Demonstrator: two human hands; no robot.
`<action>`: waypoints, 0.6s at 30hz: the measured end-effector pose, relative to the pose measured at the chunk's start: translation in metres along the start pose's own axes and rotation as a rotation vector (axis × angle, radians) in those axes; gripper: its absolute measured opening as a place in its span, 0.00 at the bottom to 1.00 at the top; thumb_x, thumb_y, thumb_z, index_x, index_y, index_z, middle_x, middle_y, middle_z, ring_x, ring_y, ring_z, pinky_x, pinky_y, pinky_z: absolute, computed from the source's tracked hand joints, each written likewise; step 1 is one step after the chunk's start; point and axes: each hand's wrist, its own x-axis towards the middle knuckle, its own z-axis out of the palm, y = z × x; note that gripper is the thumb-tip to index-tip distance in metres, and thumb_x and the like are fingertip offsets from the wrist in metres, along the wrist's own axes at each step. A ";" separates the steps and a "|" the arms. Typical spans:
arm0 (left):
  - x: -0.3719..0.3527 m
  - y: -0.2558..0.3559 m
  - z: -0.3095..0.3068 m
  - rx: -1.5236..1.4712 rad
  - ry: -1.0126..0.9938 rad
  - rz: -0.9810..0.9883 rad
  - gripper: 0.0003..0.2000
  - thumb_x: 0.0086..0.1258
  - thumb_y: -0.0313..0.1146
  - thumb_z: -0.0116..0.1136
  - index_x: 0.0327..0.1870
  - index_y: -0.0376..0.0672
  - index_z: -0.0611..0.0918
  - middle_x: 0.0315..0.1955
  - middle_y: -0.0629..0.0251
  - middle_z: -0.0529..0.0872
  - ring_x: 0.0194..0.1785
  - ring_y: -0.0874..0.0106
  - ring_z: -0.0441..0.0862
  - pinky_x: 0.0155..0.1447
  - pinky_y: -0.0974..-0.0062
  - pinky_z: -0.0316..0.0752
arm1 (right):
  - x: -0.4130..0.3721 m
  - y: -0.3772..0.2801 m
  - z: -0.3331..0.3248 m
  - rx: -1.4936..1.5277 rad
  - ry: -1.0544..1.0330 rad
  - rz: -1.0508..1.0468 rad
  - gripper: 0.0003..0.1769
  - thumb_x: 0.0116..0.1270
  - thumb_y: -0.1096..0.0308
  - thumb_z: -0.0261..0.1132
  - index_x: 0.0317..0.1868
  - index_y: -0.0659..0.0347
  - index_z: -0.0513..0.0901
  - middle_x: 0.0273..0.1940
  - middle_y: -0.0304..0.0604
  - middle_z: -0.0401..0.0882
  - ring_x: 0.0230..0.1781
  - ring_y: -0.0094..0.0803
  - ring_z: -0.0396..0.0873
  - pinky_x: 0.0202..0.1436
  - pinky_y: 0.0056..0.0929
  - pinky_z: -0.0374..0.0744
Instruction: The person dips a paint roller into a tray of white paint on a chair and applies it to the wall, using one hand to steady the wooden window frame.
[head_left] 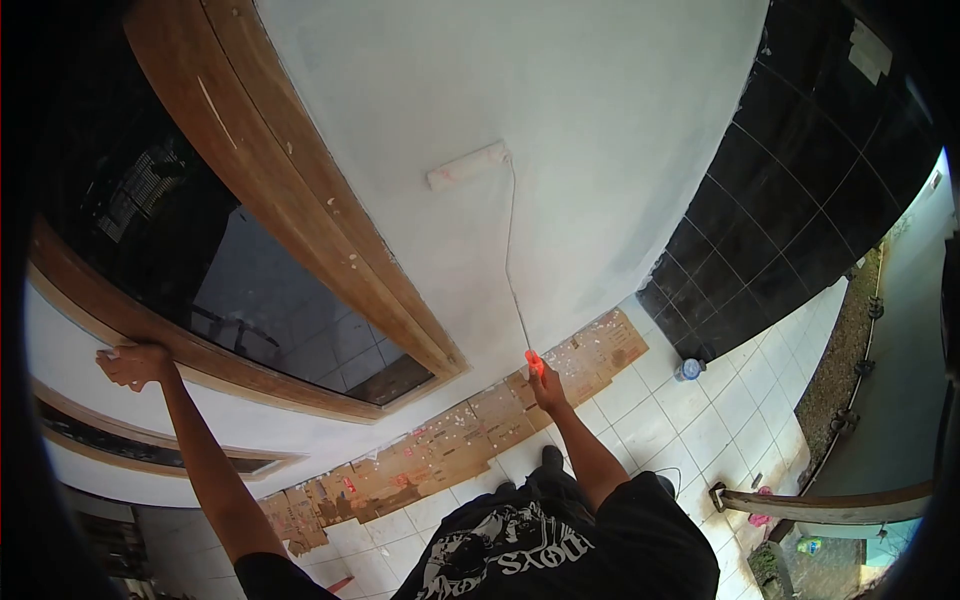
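Note:
My right hand (546, 386) is wrapped round the orange handle of a paint roller (468, 166). The roller's long thin wire runs up to a pale sleeve, which lies against the white wall (570, 90). Out to the left, my left hand (137, 367) is at the lower rail of the wooden window frame (290, 370), its fingers curled. A whitish bit shows at its fingertips, and I cannot tell what it is.
Paint-spotted cardboard (470, 425) lies along the wall's foot on white floor tiles (690, 400). Black tiles (790, 190) cover the wall section at right, with a small blue-and-white container (688, 370) below. A curved wooden piece (830, 504) is at lower right.

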 end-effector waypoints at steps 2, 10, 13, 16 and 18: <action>0.000 0.001 -0.001 0.009 -0.012 0.002 0.43 0.72 0.71 0.15 0.69 0.42 0.66 0.66 0.46 0.67 0.71 0.49 0.62 0.67 0.31 0.48 | -0.033 0.017 -0.016 -0.113 -0.013 0.096 0.26 0.77 0.46 0.51 0.52 0.63 0.78 0.28 0.52 0.82 0.30 0.48 0.83 0.35 0.42 0.77; 0.003 -0.008 0.004 0.091 -0.021 -0.013 0.45 0.70 0.74 0.14 0.69 0.44 0.67 0.65 0.48 0.68 0.70 0.49 0.63 0.64 0.30 0.53 | -0.065 0.044 -0.036 -0.162 -0.038 0.091 0.27 0.77 0.45 0.51 0.55 0.61 0.78 0.32 0.57 0.83 0.34 0.55 0.84 0.36 0.45 0.78; 0.005 -0.014 0.007 0.090 -0.018 -0.016 0.45 0.69 0.74 0.14 0.69 0.45 0.67 0.65 0.48 0.68 0.69 0.48 0.63 0.63 0.30 0.53 | 0.014 0.002 -0.036 -0.072 -0.079 0.040 0.25 0.76 0.46 0.53 0.48 0.63 0.75 0.26 0.54 0.79 0.28 0.53 0.82 0.30 0.44 0.73; 0.004 -0.015 0.007 0.110 -0.023 -0.022 0.45 0.70 0.74 0.15 0.70 0.45 0.67 0.65 0.48 0.67 0.69 0.48 0.63 0.62 0.29 0.53 | 0.062 -0.016 -0.036 -0.023 -0.080 -0.085 0.25 0.76 0.45 0.53 0.49 0.63 0.75 0.25 0.53 0.79 0.28 0.52 0.82 0.29 0.43 0.73; 0.005 -0.019 0.008 0.105 -0.026 -0.017 0.45 0.70 0.74 0.15 0.70 0.45 0.67 0.65 0.48 0.67 0.70 0.47 0.62 0.62 0.27 0.52 | 0.073 -0.016 -0.043 -0.070 -0.118 -0.065 0.26 0.76 0.45 0.53 0.49 0.63 0.75 0.26 0.54 0.79 0.28 0.53 0.82 0.29 0.44 0.73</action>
